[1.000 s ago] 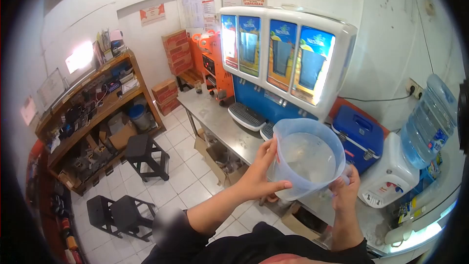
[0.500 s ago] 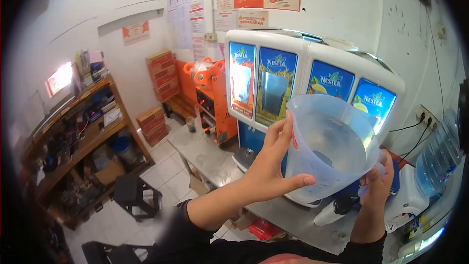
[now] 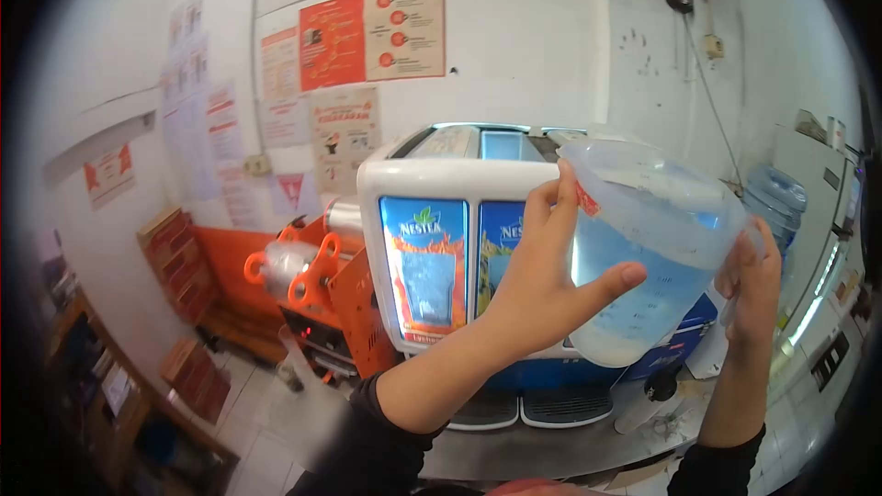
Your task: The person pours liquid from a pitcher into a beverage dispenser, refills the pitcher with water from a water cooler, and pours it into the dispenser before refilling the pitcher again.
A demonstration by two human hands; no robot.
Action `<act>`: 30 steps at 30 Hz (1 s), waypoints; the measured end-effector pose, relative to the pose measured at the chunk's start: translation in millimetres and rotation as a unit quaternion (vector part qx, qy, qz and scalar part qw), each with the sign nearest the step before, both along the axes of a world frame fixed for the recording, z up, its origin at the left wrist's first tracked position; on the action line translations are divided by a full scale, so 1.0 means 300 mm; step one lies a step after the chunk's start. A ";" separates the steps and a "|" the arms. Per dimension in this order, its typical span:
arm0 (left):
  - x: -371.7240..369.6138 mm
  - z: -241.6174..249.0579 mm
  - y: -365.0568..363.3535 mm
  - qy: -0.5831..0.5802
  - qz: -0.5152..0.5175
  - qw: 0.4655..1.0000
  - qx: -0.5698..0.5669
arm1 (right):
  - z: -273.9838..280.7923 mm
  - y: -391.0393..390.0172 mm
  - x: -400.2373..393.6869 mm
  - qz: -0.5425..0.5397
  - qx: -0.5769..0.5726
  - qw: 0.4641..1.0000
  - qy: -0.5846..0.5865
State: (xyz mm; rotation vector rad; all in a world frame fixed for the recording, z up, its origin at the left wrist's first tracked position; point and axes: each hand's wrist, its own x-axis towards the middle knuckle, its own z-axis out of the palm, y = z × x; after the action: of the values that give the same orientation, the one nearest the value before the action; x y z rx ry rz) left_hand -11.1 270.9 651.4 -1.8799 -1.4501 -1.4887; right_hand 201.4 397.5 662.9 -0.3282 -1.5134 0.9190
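A large translucent plastic measuring jug (image 3: 634, 266) with printed marks on its wall is raised in front of the drink dispenser (image 3: 390, 182). Clear liquid shows inside, and the jug leans a little. My left hand (image 3: 549, 280) braces its left side, fingers behind and thumb across the front. At the jug's handle, my right hand (image 3: 755, 285) is closed round the grip. The dispenser's lit Nestea panels stand behind, partly covered by the jug and my left arm. Its top, with a bluish opening, lies at about the height of the jug's rim.
An orange machine (image 3: 369, 303) stands left of the dispenser on the metal counter (image 3: 514, 448). Below the jug are drip trays (image 3: 567, 406) and a dark-capped bottle (image 3: 643, 411). At right stands a blue water bottle (image 3: 774, 197). Red boxes (image 3: 175, 257) are stacked against the left wall.
Both hands have lifted the jug higher, towards the dispenser's top. My view has tilted up and turned right, so the stools have gone out of sight.
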 end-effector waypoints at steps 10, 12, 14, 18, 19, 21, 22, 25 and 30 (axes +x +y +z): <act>-0.107 0.126 0.129 -0.087 -0.101 0.988 0.073 | 0.255 -0.054 -0.083 -0.032 0.042 0.996 -0.070; -0.121 0.141 0.171 -0.101 -0.110 0.985 0.082 | 0.290 -0.043 -0.118 -0.026 0.056 0.996 -0.061; -0.140 0.145 0.230 -0.128 -0.133 0.977 0.102 | 0.334 -0.038 -0.125 -0.032 0.038 0.995 -0.087; -0.155 0.185 0.258 -0.170 -0.149 0.971 0.078 | 0.421 -0.038 -0.167 -0.037 0.033 0.989 -0.141; -0.169 0.183 0.291 -0.182 -0.154 0.969 0.071 | 0.446 -0.036 -0.178 -0.037 0.037 0.989 -0.140; -0.179 0.192 0.314 -0.193 -0.159 0.966 0.064 | 0.492 -0.030 -0.200 -0.070 0.031 0.978 -0.195; -0.180 0.207 0.310 -0.238 -0.181 0.953 0.050 | 0.516 -0.025 -0.211 -0.070 0.032 0.978 -0.195; -0.251 0.172 0.509 -0.228 -0.163 0.959 0.039 | 0.596 -0.013 -0.249 -0.083 0.057 0.958 -0.267; -0.273 0.162 0.518 -0.236 -0.162 0.952 0.108 | 0.680 0.002 -0.336 -0.134 0.075 0.919 -0.364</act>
State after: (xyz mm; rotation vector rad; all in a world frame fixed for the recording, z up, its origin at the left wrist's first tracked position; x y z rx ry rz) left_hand -93.1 426.3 700.1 -1.7614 -1.1180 -2.2773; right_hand 100.6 398.0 867.0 -0.8063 -2.1352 0.4636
